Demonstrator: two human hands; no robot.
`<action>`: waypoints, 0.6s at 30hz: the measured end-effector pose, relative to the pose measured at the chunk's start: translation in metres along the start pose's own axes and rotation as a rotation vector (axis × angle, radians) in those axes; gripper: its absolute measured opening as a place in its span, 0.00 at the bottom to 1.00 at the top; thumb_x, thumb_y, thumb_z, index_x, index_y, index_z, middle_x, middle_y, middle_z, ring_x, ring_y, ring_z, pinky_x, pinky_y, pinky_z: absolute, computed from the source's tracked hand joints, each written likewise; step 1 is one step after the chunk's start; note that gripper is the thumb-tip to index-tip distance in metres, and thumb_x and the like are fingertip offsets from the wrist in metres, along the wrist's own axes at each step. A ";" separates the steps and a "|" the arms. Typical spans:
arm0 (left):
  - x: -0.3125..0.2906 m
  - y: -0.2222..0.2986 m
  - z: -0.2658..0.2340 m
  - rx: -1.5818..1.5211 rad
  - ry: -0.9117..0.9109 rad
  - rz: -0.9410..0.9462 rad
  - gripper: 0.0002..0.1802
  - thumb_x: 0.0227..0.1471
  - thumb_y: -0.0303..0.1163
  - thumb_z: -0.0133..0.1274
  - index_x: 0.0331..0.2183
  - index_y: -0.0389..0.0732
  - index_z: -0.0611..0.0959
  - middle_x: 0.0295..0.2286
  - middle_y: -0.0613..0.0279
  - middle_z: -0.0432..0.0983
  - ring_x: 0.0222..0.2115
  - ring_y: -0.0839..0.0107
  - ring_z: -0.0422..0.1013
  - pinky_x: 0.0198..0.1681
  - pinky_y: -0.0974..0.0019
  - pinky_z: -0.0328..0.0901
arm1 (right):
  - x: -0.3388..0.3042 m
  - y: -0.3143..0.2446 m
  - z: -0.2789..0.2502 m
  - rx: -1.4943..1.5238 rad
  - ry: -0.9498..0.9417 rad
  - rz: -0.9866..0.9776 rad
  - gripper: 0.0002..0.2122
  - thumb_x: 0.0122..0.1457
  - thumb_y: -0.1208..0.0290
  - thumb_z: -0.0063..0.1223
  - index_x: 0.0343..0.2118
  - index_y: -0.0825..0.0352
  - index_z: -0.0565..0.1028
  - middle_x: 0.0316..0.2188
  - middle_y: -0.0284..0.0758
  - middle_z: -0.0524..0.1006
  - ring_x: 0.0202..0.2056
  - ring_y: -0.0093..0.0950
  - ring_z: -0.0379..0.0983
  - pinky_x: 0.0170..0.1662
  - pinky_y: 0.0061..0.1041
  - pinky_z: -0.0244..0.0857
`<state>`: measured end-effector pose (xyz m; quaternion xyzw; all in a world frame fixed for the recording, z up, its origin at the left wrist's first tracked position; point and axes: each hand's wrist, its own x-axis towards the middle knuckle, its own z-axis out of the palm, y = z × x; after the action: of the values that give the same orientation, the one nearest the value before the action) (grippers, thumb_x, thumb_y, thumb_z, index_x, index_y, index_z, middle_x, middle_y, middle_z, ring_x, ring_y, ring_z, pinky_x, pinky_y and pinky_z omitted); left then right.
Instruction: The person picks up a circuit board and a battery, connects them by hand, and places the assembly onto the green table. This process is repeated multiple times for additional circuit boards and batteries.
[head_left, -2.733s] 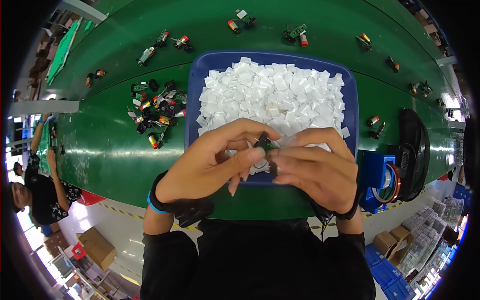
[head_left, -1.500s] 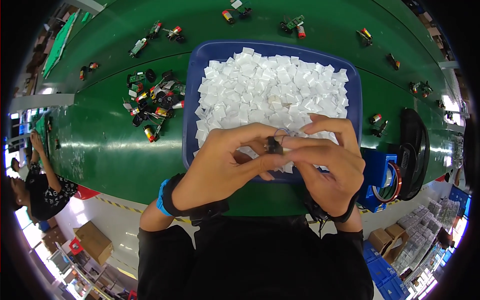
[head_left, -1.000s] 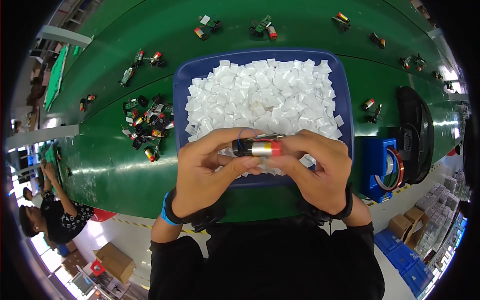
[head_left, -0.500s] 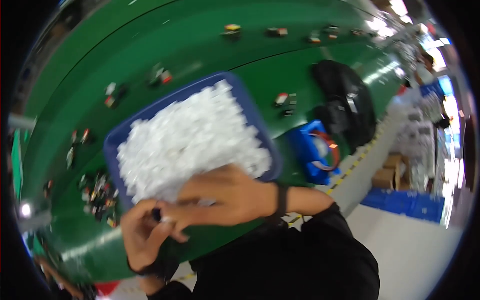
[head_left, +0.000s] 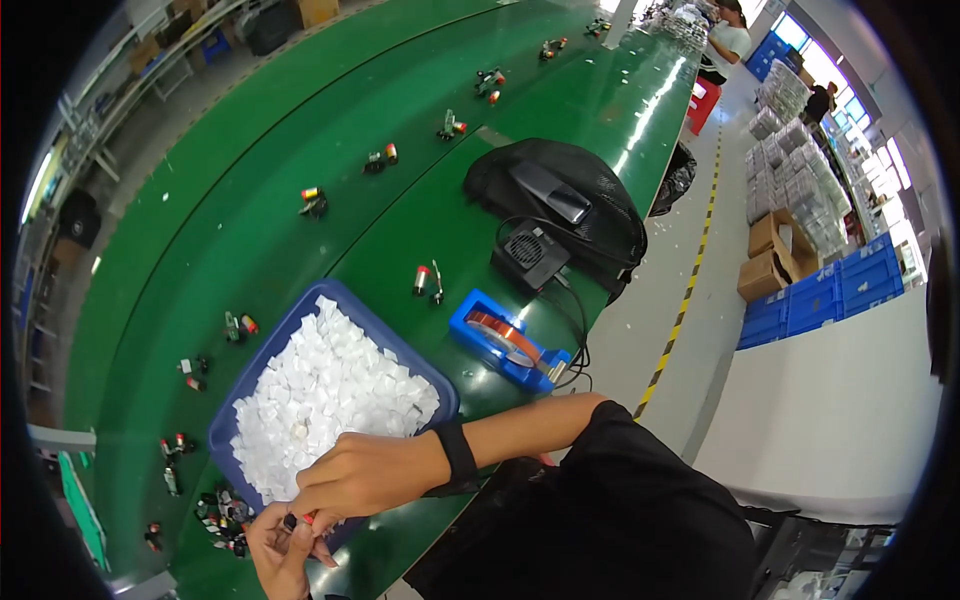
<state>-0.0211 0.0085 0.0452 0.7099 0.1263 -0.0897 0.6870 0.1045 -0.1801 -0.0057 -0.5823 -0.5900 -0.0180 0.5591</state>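
Observation:
My left hand (head_left: 278, 553) is closed, its thumb and fingers pinching a small black and red part (head_left: 291, 521) near the tray's near-left corner. My right hand (head_left: 365, 478) reaches across the tray's near side, a black band round its wrist. Its fingertips meet the left ones at the same part and hide most of it, so its exact kind cannot be made out. Beneath and beyond the hands is a dark blue tray (head_left: 222, 432) heaped with small white plastic-looking pieces (head_left: 322, 380). Beside the left hand lies a pile of small mixed parts (head_left: 222, 518).
Small red, black and metallic assemblies (head_left: 378, 158) lie spaced along the curved green surface (head_left: 240, 200). Right of the tray stands a blue tape dispenser (head_left: 478, 308) with amber tape. Beyond it are a black fan-like device (head_left: 530, 254) with cables and a black bag (head_left: 612, 215).
The view has swung, and the tray and both hands now appear lower and further left. My hands stay together at the small part, whose red piece now shows.

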 end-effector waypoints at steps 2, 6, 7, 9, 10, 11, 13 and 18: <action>0.013 0.008 -0.005 0.064 -0.019 -0.046 0.16 0.58 0.38 0.55 0.35 0.33 0.76 0.21 0.61 0.72 0.16 0.76 0.70 0.15 0.73 0.66 | -0.001 -0.005 -0.002 0.054 -0.003 0.048 0.15 0.56 0.60 0.57 0.41 0.63 0.73 0.29 0.35 0.72 0.30 0.34 0.74 0.29 0.33 0.67; 0.051 0.045 -0.042 0.285 0.031 -0.077 0.14 0.61 0.40 0.51 0.36 0.37 0.78 0.23 0.66 0.73 0.18 0.80 0.69 0.16 0.76 0.64 | -0.005 -0.019 -0.012 -0.094 0.037 0.271 0.16 0.57 0.59 0.56 0.43 0.64 0.73 0.31 0.38 0.74 0.32 0.39 0.75 0.34 0.37 0.68; 0.065 0.050 -0.056 0.301 0.117 -0.060 0.14 0.60 0.41 0.51 0.36 0.39 0.78 0.24 0.69 0.72 0.19 0.82 0.68 0.16 0.76 0.63 | -0.013 -0.029 -0.009 -0.117 0.055 0.264 0.15 0.59 0.59 0.55 0.43 0.64 0.73 0.31 0.38 0.74 0.33 0.38 0.75 0.34 0.36 0.68; 0.102 0.056 -0.089 0.402 0.248 -0.037 0.15 0.59 0.45 0.53 0.36 0.42 0.79 0.23 0.73 0.70 0.20 0.84 0.64 0.17 0.78 0.60 | -0.035 -0.047 -0.013 -0.172 0.090 0.252 0.14 0.62 0.59 0.53 0.43 0.64 0.74 0.31 0.38 0.75 0.34 0.36 0.75 0.35 0.35 0.68; 0.125 0.057 -0.108 0.488 0.290 -0.034 0.17 0.58 0.47 0.54 0.36 0.42 0.80 0.22 0.74 0.68 0.19 0.84 0.61 0.17 0.79 0.58 | -0.050 -0.052 -0.022 -0.165 -0.016 0.295 0.14 0.62 0.59 0.52 0.42 0.64 0.74 0.31 0.37 0.75 0.34 0.36 0.75 0.34 0.35 0.68; 0.153 0.051 -0.146 0.567 0.286 -0.098 0.19 0.57 0.50 0.55 0.35 0.43 0.80 0.22 0.75 0.67 0.19 0.84 0.60 0.17 0.78 0.57 | -0.067 -0.057 -0.030 -0.156 -0.124 0.338 0.13 0.63 0.59 0.51 0.41 0.64 0.73 0.31 0.36 0.75 0.35 0.35 0.75 0.34 0.35 0.68; 0.209 0.033 -0.212 0.646 0.306 -0.208 0.23 0.53 0.55 0.57 0.36 0.44 0.81 0.24 0.74 0.67 0.20 0.82 0.59 0.18 0.76 0.57 | -0.101 -0.064 -0.035 -0.092 -0.065 0.424 0.12 0.62 0.60 0.50 0.39 0.63 0.74 0.28 0.37 0.73 0.34 0.39 0.74 0.33 0.38 0.67; 0.277 -0.029 -0.320 0.721 0.388 -0.313 0.30 0.48 0.59 0.60 0.38 0.41 0.79 0.24 0.70 0.68 0.20 0.76 0.61 0.20 0.67 0.62 | -0.149 -0.065 -0.035 -0.241 -0.130 0.503 0.11 0.62 0.61 0.50 0.36 0.64 0.74 0.30 0.35 0.76 0.34 0.36 0.75 0.32 0.35 0.67</action>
<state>0.2186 0.3444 -0.0530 0.8803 0.3199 -0.0962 0.3368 0.0356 -0.3237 -0.0532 -0.7723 -0.4555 0.0888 0.4338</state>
